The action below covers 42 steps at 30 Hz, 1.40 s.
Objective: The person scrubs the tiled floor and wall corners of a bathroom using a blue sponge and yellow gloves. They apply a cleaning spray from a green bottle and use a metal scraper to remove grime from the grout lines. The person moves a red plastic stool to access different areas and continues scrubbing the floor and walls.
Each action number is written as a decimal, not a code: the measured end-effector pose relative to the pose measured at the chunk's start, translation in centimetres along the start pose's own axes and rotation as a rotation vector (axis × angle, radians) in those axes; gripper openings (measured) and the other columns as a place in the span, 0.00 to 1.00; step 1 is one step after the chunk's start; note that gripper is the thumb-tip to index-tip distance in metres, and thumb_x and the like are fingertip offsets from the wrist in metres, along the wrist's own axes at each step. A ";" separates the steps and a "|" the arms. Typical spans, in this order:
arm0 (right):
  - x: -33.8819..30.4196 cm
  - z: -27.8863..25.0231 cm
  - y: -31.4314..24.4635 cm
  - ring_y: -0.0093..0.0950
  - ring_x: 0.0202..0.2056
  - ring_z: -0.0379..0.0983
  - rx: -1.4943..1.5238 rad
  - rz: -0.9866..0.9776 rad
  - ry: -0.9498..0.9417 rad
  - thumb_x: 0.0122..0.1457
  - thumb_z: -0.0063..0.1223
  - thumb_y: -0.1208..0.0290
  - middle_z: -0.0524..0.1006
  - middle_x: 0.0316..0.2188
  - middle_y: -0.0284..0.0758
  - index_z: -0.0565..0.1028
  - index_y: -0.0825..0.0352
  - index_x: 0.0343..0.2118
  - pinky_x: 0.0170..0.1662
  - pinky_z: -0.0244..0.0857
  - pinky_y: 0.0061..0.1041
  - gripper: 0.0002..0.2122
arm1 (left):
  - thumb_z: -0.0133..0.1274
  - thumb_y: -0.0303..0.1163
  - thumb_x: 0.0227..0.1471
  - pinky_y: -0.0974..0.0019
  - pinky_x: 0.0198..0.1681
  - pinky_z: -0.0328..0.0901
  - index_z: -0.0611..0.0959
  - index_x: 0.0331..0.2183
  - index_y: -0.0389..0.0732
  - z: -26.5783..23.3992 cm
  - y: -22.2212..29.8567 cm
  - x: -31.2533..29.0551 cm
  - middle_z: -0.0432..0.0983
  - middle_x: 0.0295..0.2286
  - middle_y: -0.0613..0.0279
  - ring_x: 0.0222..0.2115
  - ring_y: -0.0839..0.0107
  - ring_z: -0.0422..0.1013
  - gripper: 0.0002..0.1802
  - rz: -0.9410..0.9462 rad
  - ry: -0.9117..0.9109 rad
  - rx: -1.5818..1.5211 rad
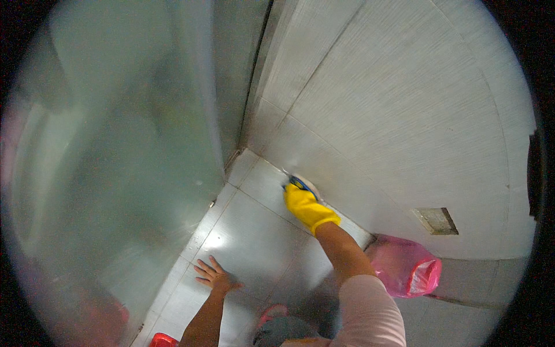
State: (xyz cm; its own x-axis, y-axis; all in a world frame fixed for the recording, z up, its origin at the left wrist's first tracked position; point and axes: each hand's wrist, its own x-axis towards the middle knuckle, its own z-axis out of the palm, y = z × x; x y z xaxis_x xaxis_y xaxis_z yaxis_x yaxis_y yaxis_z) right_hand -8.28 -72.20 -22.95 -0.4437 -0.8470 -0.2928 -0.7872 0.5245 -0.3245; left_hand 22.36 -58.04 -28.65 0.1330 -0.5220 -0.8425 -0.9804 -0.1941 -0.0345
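My right hand (pixel 305 203), in a yellow rubber glove, is closed around a scrub brush (pixel 300 183) with a dark blue top. The brush's pale edge meets the foot of the tiled wall (pixel 370 127), where wall and floor join. Its bristles are mostly hidden. My bare left hand (pixel 216 277) is spread with fingers apart over the pale floor tiles (pixel 254 243). It appears to rest on them, holding nothing.
A frosted glass panel (pixel 127 144) rises along the left. Against the right wall sits a pink plastic-lined bin or bag (pixel 402 266), close to my right arm. A square fitting (pixel 438 221) is set in the wall. Something red (pixel 163 340) shows at the lower edge.
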 end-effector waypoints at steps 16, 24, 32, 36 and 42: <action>8.3 5.3 -7.5 0.34 0.36 0.68 0.002 -0.050 -0.179 0.56 0.37 0.56 0.72 0.33 0.36 0.70 0.59 0.38 0.38 0.61 0.32 0.14 | 0.69 0.59 0.06 0.30 0.51 0.24 0.24 0.55 0.42 1.2 0.5 0.2 0.09 0.52 0.36 0.54 0.40 0.10 0.87 -0.024 0.064 0.025; 1.3 3.1 1.1 0.40 0.45 0.64 0.050 -0.007 -0.337 0.55 0.39 0.51 0.69 0.43 0.41 0.67 0.59 0.45 0.47 0.57 0.35 0.20 | 0.69 0.57 0.12 0.29 0.49 0.21 0.19 0.51 0.38 -0.4 0.6 -0.9 0.09 0.51 0.30 0.52 0.36 0.10 0.86 -0.022 0.020 0.024; -0.2 7.0 10.8 0.32 0.23 0.72 -0.052 -0.168 0.565 0.55 0.43 0.55 0.74 0.26 0.38 0.65 0.62 0.45 0.26 0.65 0.29 0.19 | 0.69 0.56 0.12 0.30 0.50 0.21 0.19 0.52 0.38 0.4 1.4 0.2 0.07 0.50 0.31 0.52 0.36 0.09 0.86 -0.001 0.029 0.014; 3.1 7.9 3.2 0.33 0.18 0.69 0.587 0.408 -0.075 0.55 0.43 0.56 0.74 0.23 0.37 0.64 0.61 0.45 0.20 0.63 0.32 0.18 | 0.70 0.56 0.12 0.30 0.50 0.21 0.20 0.52 0.38 1.0 -0.7 0.0 0.07 0.50 0.30 0.52 0.36 0.09 0.86 -0.085 0.031 0.032; 11.5 10.1 -4.6 0.31 0.15 0.68 0.654 0.415 0.024 0.55 0.43 0.56 0.73 0.20 0.36 0.66 0.60 0.43 0.17 0.61 0.32 0.17 | 0.70 0.56 0.12 0.32 0.51 0.21 0.20 0.52 0.39 0.4 2.4 0.4 0.08 0.50 0.31 0.52 0.37 0.09 0.86 0.002 0.034 0.042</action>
State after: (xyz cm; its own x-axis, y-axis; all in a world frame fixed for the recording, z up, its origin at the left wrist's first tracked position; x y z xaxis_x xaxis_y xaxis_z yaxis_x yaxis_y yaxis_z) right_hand -5.45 -83.47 -33.86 -0.6623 -0.5675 -0.4892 -0.1443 0.7372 -0.6600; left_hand 19.97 -58.40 -29.33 0.1356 -0.5506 -0.8237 -0.9857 -0.1590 -0.0560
